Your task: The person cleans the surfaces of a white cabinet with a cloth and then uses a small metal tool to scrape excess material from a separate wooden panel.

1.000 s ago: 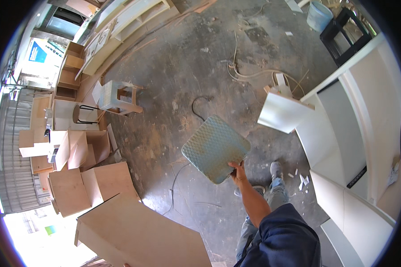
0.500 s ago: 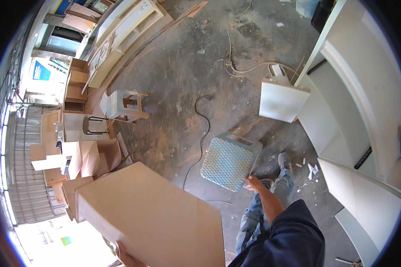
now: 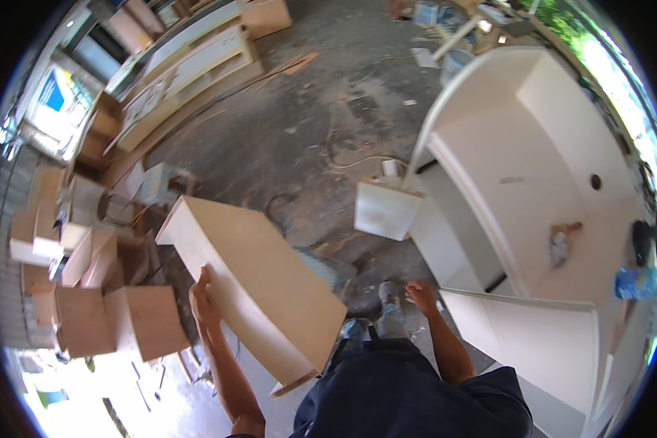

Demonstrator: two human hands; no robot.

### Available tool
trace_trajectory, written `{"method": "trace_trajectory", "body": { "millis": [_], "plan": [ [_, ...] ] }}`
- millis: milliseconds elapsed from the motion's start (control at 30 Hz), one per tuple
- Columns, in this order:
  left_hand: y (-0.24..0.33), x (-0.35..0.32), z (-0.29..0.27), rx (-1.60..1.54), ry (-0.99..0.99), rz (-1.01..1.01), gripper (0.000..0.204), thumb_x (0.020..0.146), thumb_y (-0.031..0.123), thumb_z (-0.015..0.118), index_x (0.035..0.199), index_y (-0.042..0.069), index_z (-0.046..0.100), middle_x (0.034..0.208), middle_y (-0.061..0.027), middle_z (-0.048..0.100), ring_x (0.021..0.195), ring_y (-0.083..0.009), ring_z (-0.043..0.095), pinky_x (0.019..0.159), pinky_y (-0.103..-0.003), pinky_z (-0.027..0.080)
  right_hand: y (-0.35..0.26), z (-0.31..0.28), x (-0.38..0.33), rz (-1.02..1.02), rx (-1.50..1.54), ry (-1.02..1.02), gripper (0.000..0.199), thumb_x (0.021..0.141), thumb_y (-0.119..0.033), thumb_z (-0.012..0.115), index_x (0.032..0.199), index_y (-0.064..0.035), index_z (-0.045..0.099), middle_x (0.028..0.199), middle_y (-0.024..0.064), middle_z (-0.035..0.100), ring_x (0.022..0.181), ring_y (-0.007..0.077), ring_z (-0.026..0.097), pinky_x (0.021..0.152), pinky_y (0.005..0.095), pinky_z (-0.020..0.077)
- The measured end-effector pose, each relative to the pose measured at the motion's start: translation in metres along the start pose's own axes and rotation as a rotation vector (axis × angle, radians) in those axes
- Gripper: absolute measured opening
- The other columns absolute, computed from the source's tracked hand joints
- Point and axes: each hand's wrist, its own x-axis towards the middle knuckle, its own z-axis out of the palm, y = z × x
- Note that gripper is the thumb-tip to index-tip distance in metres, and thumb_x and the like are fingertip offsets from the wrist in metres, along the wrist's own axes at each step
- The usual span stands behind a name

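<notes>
My left hand [image 3: 204, 302] grips the long near edge of a cream wooden cabinet box [image 3: 259, 281], which is held tilted above the concrete floor in front of me. My right hand [image 3: 420, 296] hangs with fingers apart and nothing in it, just right of my shoe [image 3: 389, 295] and close to the open door [image 3: 540, 343] of a large white cabinet [image 3: 540, 160]. A green textured mat [image 3: 323, 264] lies on the floor, mostly hidden behind the box.
A small white panel [image 3: 383, 212] leans by the white cabinet's base. A brush [image 3: 560, 244] and a plastic bottle [image 3: 637, 283] lie on the cabinet. Several brown wooden boxes [image 3: 120, 317] are stacked at left. A cable [image 3: 347, 157] trails over the dusty floor.
My right hand has let go of the green mat, which now lies on the floor. My left hand has swung the cream box in across the view. My head has turned toward the white cabinet.
</notes>
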Motion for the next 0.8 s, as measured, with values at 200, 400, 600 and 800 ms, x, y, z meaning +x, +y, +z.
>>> {"method": "trace_trajectory", "body": {
  "millis": [200,400,600,800],
  "plan": [
    [-0.039,0.006,0.044,0.606,-0.185,0.385,0.045,0.101,0.041,0.055,0.096,-0.001,0.070,0.080,-0.0024,0.065,0.067,-0.0131,0.062,0.059,-0.027,0.050,-0.198,-0.106,-0.074,-0.641,-0.159,0.504,0.012,0.091,0.001,0.060,0.102,0.0002,0.066,0.083,0.0065,0.067,0.074,0.0125,0.063,0.069,0.0267,0.0508],
    [-0.078,0.033,0.052,0.175,-0.182,0.116,0.046,0.104,0.041,0.050,0.102,-0.001,0.070,0.081,-0.0006,0.064,0.070,-0.0117,0.061,0.062,-0.025,0.049,-0.302,-0.205,-0.071,-0.798,-0.108,0.883,0.009,0.088,0.003,0.063,0.094,-0.0017,0.067,0.083,0.0080,0.066,0.069,0.0146,0.062,0.064,0.0259,0.0487],
    [-0.082,0.025,0.061,0.254,-0.144,0.045,0.043,0.101,0.038,0.057,0.109,-0.003,0.069,0.095,-0.0045,0.067,0.082,-0.0134,0.063,0.071,-0.027,0.051,-0.274,-0.277,0.091,-0.772,-0.583,0.892,0.020,0.083,0.002,0.064,0.100,-0.0054,0.071,0.105,0.0122,0.067,0.098,0.0302,0.063,0.084,0.0408,0.0531],
    [-0.101,0.048,0.077,0.330,0.063,0.057,0.043,0.094,0.038,0.066,0.108,-0.003,0.070,0.086,-0.0039,0.067,0.071,-0.0139,0.062,0.065,-0.030,0.050,-0.251,-0.327,0.150,-0.733,-0.871,0.753,0.027,0.078,-0.005,0.073,0.104,-0.0098,0.071,0.117,0.0142,0.059,0.112,0.0332,0.055,0.097,0.0435,0.0465]
  ]
}}
